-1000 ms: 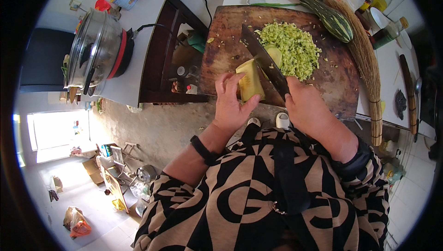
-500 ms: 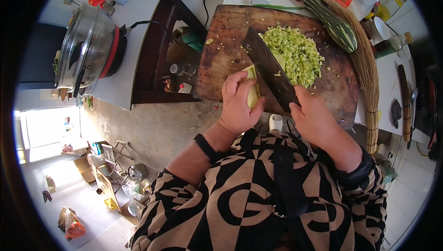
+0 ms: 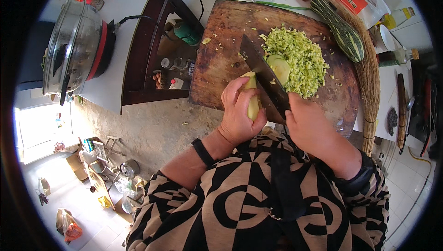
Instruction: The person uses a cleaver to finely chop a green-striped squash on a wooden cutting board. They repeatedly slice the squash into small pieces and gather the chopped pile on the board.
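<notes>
- At the left, a glass-sided pot (image 3: 69,43) on a red-and-black base stands on a white counter (image 3: 127,43), beside a dark cabinet (image 3: 138,82) with jars and bottles inside.
- A wooden cutting board (image 3: 214,73) comes next, under the work.
- The left hand (image 3: 237,106), its fingers curled, grips a pale green vegetable piece (image 3: 253,84) near the board's lower edge.
- Just right of that piece, a dark cleaver (image 3: 262,72) slants across the board; whether its blade touches the piece, I cannot tell.
- A round pale slice (image 3: 280,69) lies by the blade, against a heap of chopped green bits (image 3: 305,57).
- The right hand (image 3: 307,119) is clenched around the cleaver's handle end.
- Farther right, a striped green squash (image 3: 339,29) lies beside a long straw bundle (image 3: 369,94).
- Rightmost, a second counter (image 3: 389,85) carries a dark scrubber (image 3: 392,121), a wooden stick (image 3: 402,99) and a spoon (image 3: 410,102).
</notes>
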The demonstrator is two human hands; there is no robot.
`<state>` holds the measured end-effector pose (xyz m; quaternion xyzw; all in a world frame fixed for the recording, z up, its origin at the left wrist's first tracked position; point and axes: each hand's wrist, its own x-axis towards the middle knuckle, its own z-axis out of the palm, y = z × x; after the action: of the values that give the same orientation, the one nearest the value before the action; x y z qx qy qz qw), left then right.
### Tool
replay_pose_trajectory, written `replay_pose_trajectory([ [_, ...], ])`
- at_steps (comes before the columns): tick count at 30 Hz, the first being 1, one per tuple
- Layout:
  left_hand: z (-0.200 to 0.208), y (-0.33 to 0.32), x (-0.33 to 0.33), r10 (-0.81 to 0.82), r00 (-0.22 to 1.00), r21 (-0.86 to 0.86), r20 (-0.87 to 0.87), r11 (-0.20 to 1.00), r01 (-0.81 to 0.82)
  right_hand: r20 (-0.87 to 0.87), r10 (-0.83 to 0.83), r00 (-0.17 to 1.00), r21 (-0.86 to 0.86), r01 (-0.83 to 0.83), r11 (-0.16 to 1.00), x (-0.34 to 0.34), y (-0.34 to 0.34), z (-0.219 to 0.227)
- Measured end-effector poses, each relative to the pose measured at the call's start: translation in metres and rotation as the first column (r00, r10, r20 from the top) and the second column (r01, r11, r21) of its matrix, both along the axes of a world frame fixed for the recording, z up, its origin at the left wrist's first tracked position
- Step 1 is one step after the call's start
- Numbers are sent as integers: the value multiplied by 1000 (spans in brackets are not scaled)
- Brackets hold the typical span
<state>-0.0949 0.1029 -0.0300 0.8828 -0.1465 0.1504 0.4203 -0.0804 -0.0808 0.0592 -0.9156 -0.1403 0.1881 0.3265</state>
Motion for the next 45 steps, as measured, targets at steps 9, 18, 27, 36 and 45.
replay_pose_trajectory([
  [9,0,0,2,11,1000,-20,16,1000,-11,-40,-110,993,58,112,992,11,3,5],
  [18,-1,1,2,-4,1000,-27,13,1000,4,52,15,999,-6,-15,1000,5,4,14],
  [27,-1,1,2,-2,999,-57,42,998,5,55,-39,998,28,37,999,15,13,-14],
  [36,0,5,-1,-37,999,24,5,999,37,-55,-44,998,31,45,998,7,1,20],
  [45,-3,3,0,-9,1000,-50,14,999,9,30,-28,999,-31,29,999,18,18,-11],
])
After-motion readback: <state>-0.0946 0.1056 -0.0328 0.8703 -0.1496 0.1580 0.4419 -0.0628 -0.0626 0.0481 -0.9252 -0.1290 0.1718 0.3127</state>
